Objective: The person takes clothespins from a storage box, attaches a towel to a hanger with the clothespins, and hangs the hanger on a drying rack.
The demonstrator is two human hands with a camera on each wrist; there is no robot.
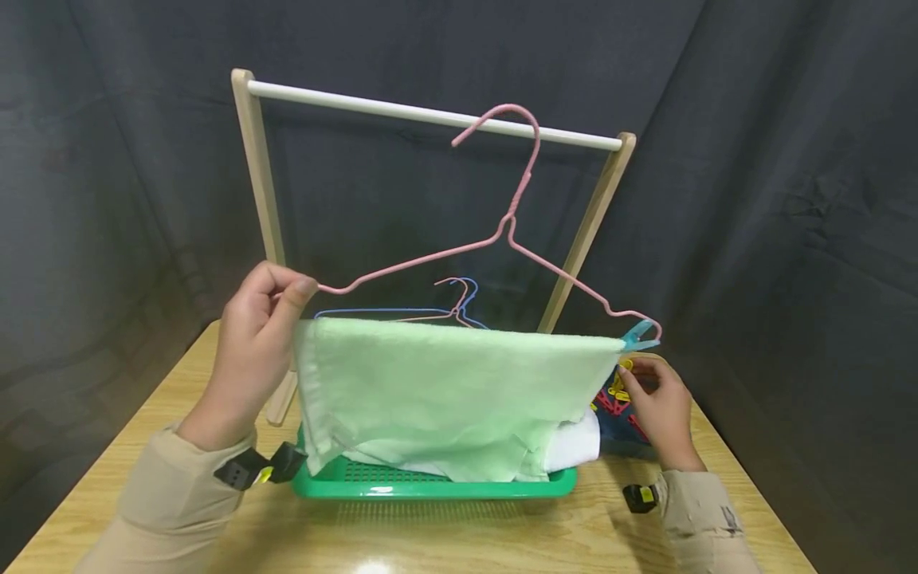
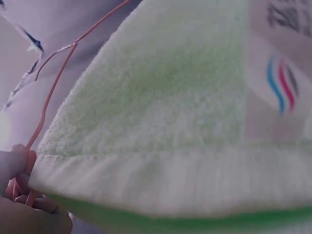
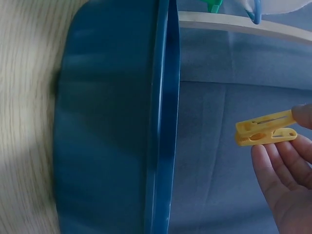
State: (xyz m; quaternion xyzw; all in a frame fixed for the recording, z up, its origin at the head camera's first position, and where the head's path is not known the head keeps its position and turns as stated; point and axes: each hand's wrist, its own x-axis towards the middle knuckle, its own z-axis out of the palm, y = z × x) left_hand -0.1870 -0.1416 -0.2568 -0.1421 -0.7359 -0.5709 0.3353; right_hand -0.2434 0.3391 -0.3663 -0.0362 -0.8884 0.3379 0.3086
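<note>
My left hand [image 1: 254,343] pinches the left end of a pink wire hanger [image 1: 430,257], at the top left corner of a pale green towel [image 1: 459,383]. The towel stretches along the hanger's lower side and drapes downward. At the right end, a light blue clothespin [image 1: 637,338] clips the towel's corner to the hanger. My right hand [image 1: 663,406] holds a yellow clothespin [image 3: 263,130] between thumb and fingers, above the rim of a blue basin [image 3: 107,126]. In the left wrist view, a printed label [image 2: 278,83] shows on the towel.
A green plastic basket [image 1: 430,490] with a white cloth [image 1: 579,446] stands below the towel. Red and yellow clothespins [image 1: 610,401] lie in the basin. Behind stands a wooden rack with a white bar [image 1: 358,101]. A blue hanger [image 1: 387,309] and another pink one show behind the towel.
</note>
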